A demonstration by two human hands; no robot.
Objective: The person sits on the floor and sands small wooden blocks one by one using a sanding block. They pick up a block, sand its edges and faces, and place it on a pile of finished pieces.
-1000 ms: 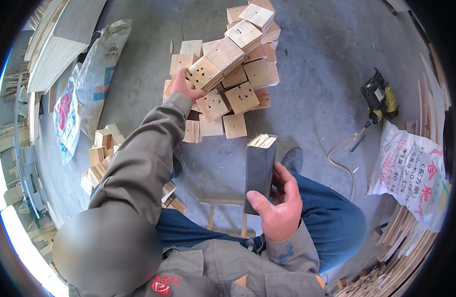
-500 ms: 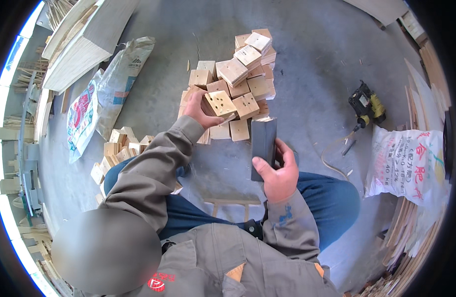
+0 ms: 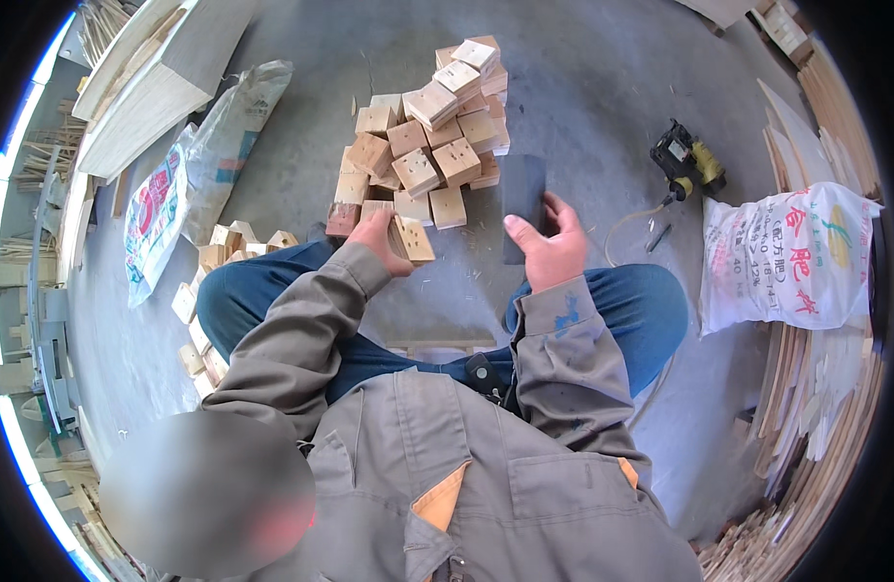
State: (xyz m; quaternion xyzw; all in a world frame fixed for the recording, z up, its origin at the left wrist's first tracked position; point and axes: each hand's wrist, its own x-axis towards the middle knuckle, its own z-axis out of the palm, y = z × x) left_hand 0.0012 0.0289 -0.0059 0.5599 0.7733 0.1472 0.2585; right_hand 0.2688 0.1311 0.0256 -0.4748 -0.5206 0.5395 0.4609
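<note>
My left hand (image 3: pixel 375 242) grips a small wooden block (image 3: pixel 415 239) by its side, just in front of the near edge of a pile of similar wooden blocks (image 3: pixel 408 139). Dark holes or spots mark the block's pale face. To the right, my right hand (image 3: pixel 549 241) is wrapped round a dark grey rectangular block (image 3: pixel 524 194), long and flat-sided, its fingers on the right side and thumb on the near face. A gap separates the two held pieces. The dark block's underside is hidden.
More wooden blocks (image 3: pixel 214 254) lie beside my left knee. A black and yellow power tool (image 3: pixel 687 160) with a hose rests on the floor at right, near a white printed sack (image 3: pixel 786 260). Boards (image 3: pixel 170 87) and another sack (image 3: pixel 159 218) are at left; wood strips (image 3: pixel 772 456) line the right.
My left hand has brought its wooden block off the pile's near part toward me. The dark block in my right hand has shifted slightly and changed its tilt. The whole view has moved a little.
</note>
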